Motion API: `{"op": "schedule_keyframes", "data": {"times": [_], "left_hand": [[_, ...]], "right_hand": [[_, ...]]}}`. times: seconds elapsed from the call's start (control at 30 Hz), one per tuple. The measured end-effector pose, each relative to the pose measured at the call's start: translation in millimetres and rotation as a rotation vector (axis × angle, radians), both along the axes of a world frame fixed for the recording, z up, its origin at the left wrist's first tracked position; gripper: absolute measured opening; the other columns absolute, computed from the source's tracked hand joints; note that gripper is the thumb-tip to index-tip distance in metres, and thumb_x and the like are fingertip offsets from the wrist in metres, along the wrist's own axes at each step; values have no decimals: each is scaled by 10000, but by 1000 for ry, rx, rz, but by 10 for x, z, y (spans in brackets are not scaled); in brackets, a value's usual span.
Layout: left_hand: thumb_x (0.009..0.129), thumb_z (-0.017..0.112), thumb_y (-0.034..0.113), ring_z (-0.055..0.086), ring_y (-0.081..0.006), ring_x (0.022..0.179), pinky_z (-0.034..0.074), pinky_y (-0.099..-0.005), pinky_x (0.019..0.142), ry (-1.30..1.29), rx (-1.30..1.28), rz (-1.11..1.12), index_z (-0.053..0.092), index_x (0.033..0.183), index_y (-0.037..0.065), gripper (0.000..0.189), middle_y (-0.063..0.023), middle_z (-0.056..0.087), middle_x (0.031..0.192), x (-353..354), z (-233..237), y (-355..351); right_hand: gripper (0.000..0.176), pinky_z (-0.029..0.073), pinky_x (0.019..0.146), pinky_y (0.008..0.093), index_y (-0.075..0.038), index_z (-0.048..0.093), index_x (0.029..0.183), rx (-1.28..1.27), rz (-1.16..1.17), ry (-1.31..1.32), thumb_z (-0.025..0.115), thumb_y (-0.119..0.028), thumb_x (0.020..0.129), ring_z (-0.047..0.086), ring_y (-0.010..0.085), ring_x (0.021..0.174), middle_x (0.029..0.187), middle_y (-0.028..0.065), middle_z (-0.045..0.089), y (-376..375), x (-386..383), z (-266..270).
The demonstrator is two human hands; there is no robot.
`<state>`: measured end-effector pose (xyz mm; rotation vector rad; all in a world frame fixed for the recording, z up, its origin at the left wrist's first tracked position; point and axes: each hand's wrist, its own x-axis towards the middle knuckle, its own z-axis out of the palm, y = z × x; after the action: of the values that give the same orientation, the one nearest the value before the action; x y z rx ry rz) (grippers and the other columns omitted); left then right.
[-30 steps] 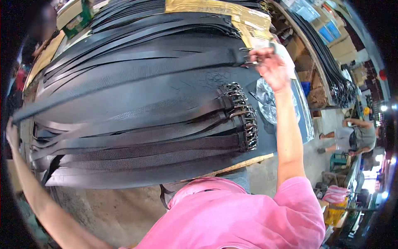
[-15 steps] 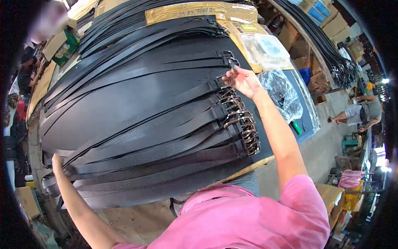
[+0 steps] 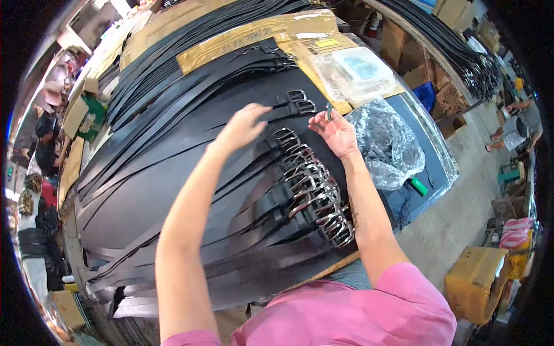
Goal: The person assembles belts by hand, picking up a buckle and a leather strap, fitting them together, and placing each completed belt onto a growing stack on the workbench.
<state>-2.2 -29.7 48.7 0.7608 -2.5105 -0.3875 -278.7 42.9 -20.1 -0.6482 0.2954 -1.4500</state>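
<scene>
Black leather belts (image 3: pixel 179 202) lie side by side across the table, with many metal buckles (image 3: pixel 314 187) bunched at their right ends. My left hand (image 3: pixel 242 128) hovers over the belts, thumb and forefinger apart, just left of a separate pair of buckles (image 3: pixel 301 102). My right hand (image 3: pixel 336 134) is palm up with curled fingers, to the right of those buckles. A small dark object (image 3: pixel 329 112) sticks up at its fingertips; its kind is too small to tell.
A clear plastic bag (image 3: pixel 384 141) with dark contents and a green cylinder (image 3: pixel 419 186) lie right of the belts. Behind are a plastic container (image 3: pixel 360 66) and taped cardboard (image 3: pixel 254 37). More belts (image 3: pixel 444 40) hang off another table. Another person (image 3: pixel 519 127) is at far right.
My left hand has moved from the far left belt ends to near the buckles. My right hand has shifted slightly down in view. The buckled ends appear more spread out.
</scene>
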Motion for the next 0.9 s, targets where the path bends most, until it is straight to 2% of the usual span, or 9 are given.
{"op": "schedule_keyframes", "data": {"times": [0.07, 0.13, 0.27, 0.33, 0.57, 0.67, 0.73, 0.8, 0.9], "left_hand": [[751, 684, 146, 537, -339, 1056, 446, -403, 931, 93, 4, -81, 585, 1151, -18, 444, -186, 583, 1081, -594, -161, -104], [706, 746, 203, 503, -341, 1050, 452, -410, 909, -108, -72, 97, 621, 1109, 12, 463, -165, 550, 1092, -964, -246, -88], [652, 799, 249, 468, -337, 1047, 444, -416, 903, -169, -6, 188, 669, 1025, 66, 435, -151, 495, 1096, -1076, -285, -211], [675, 793, 228, 478, -328, 1041, 410, -390, 915, -103, 9, 129, 656, 1010, 51, 403, -154, 525, 1060, -1019, -261, -216], [697, 754, 126, 510, -312, 979, 413, -382, 867, 50, -64, 38, 564, 940, 23, 325, -139, 552, 989, -1003, -138, -323], [758, 698, 89, 527, -348, 961, 434, -395, 832, 72, -185, 192, 525, 988, 8, 299, -165, 547, 982, -1044, 32, -438], [778, 685, 126, 539, -370, 971, 439, -415, 838, -69, -255, 216, 518, 1021, 21, 314, -185, 550, 1006, -1041, 48, -564], [777, 697, 168, 545, -369, 974, 441, -422, 839, -298, -93, 246, 526, 1031, 43, 331, -181, 558, 1008, -1017, -54, -715], [760, 724, 209, 551, -350, 957, 440, -415, 829, -336, 70, 261, 540, 1012, 57, 348, -159, 569, 966, -1033, -147, -807]], "right_hand": [[244, 450, 928, 457, -35, 604, 948, 18, -24, -36, 512, -261, 953, 580, 311, 992, 935, 125, 602, 34, -30, 58], [294, 469, 912, 443, 11, 593, 979, -37, 11, -130, 524, -273, 949, 602, 299, 972, 930, 136, 626, -14, -46, 56], [262, 460, 915, 444, 3, 575, 931, -42, 1, -197, 523, -253, 942, 589, 303, 965, 931, 140, 606, -46, -75, 148], [251, 445, 928, 452, -17, 554, 856, -13, 5, -203, 515, -250, 940, 561, 311, 984, 936, 146, 572, -88, -103, 150], [267, 430, 937, 447, -18, 552, 839, -31, 3, -261, 510, -262, 940, 562, 304, 993, 950, 141, 587, -108, -149, 180], [240, 439, 928, 441, -32, 567, 871, -43, -7, -269, 524, -261, 929, 577, 294, 985, 958, 138, 601, -100, -148, 164], [217, 469, 903, 430, -41, 598, 953, -57, -10, -279, 556, -248, 908, 606, 288, 959, 963, 149, 628, -122, -138, 134], [209, 471, 898, 423, -54, 596, 942, -63, -20, -267, 550, -255, 914, 605, 281, 966, 963, 141, 628, -117, -141, 137], [211, 467, 903, 422, -54, 599, 949, -59, -31, -272, 549, -257, 917, 603, 278, 974, 974, 145, 629, -107, -142, 141]]}}
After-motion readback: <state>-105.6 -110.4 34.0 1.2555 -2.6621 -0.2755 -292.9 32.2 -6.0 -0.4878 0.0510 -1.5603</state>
